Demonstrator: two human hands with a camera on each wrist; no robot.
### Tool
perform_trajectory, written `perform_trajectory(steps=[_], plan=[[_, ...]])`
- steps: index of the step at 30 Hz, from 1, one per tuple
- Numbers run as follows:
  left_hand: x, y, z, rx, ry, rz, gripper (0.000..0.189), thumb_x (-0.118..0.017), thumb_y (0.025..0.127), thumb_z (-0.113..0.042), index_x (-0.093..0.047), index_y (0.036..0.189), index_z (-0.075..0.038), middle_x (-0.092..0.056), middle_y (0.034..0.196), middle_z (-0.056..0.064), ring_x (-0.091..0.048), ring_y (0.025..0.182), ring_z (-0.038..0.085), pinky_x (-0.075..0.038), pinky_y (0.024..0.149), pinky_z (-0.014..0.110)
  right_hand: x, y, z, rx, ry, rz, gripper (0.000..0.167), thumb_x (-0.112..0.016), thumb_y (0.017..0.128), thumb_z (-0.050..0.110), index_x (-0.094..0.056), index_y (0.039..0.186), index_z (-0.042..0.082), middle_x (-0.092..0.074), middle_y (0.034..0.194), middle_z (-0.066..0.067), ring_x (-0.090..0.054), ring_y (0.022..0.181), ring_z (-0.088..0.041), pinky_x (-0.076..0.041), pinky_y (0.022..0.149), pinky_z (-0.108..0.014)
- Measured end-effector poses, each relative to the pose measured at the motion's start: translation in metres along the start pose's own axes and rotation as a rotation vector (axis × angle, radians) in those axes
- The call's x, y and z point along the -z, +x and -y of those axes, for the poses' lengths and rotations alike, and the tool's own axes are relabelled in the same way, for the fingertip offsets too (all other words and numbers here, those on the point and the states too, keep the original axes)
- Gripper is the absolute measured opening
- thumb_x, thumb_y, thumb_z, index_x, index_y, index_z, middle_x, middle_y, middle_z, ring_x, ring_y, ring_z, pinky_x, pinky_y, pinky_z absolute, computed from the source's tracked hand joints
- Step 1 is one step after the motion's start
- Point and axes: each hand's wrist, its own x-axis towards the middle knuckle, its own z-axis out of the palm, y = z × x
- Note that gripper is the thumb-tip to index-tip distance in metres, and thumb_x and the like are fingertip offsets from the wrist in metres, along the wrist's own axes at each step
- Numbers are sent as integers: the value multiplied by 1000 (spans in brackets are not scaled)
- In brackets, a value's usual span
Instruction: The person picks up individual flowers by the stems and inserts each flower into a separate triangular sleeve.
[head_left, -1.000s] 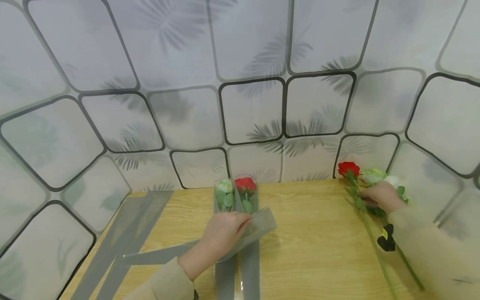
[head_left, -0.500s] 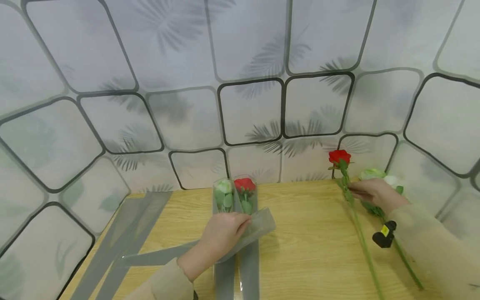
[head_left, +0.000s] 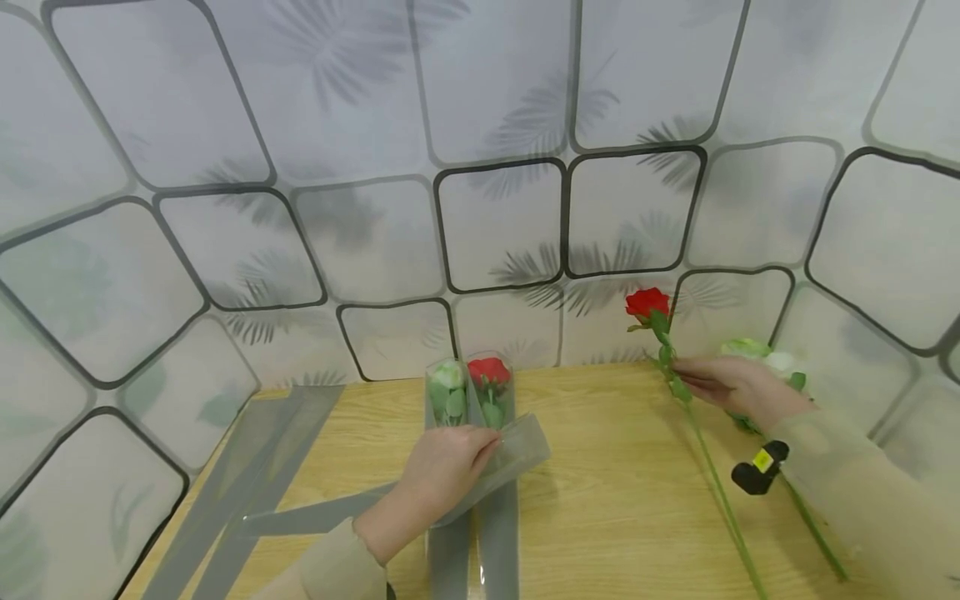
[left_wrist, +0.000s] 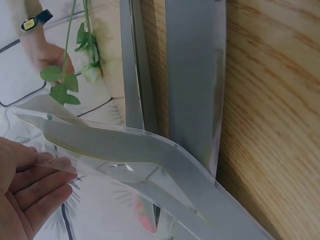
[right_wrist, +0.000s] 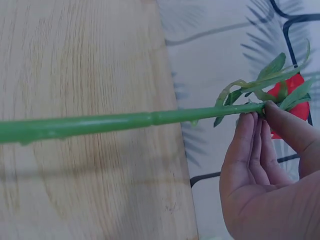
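Observation:
My right hand pinches a red rose by its green stem, just below the leaves. In the right wrist view the thumb and fingertips meet on that stem. At mid-table my left hand pinches the edge of a clear and grey flower sleeve; in the left wrist view the sleeve's mouth gapes beside the fingers. Beyond that hand lie two sleeved flowers, a pale green-white one and a red rose, their lower parts partly hidden by the hand and held sleeve.
More grey sleeves lie flat at the left of the wooden table. White and pale green flowers lie at the right, partly behind my right hand. A patterned cloth rises along the table's back and sides.
My right hand has lifted the red rose off the other flowers and carried it leftward. The left hand and its sleeve have stayed in place.

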Motion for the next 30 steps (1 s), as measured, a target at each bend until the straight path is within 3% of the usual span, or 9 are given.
perform_trajectory(steps=[9, 16, 24, 30], plan=[[2, 1, -1, -5, 4, -5, 6, -80, 96, -17, -84, 98, -13, -83, 88, 0, -77, 71, 9, -60, 59, 23, -24, -2, 3, -39, -24, 55, 37, -58, 109, 6, -82, 84, 19, -80, 88, 6, -76, 85, -6, -63, 80, -21], [2, 0, -2, 1, 2, 6, 6, -80, 96, -17, -83, 99, -13, -83, 87, 1, -77, 70, 10, -59, 58, 22, -27, -2, 3, 5, -236, 103, 30, -61, 109, 14, -76, 89, 29, -72, 94, 18, -66, 91, 2, -55, 83, -17], [1, 1, -1, 7, -6, 3, 7, -80, 96, -18, -84, 98, -13, -83, 85, 1, -76, 67, 9, -57, 57, 21, -37, 0, 7, 45, -281, 209, 37, -51, 110, 3, -77, 92, 21, -79, 92, 8, -75, 86, -3, -62, 79, -19], [1, 2, -1, 3, -4, 3, 7, -79, 97, -18, -83, 97, -13, -83, 86, 1, -77, 70, 10, -59, 59, 23, -50, -4, 11, 87, -340, 206, 28, -45, 111, 0, -69, 105, 12, -74, 95, 13, -73, 86, 0, -62, 78, -18]])
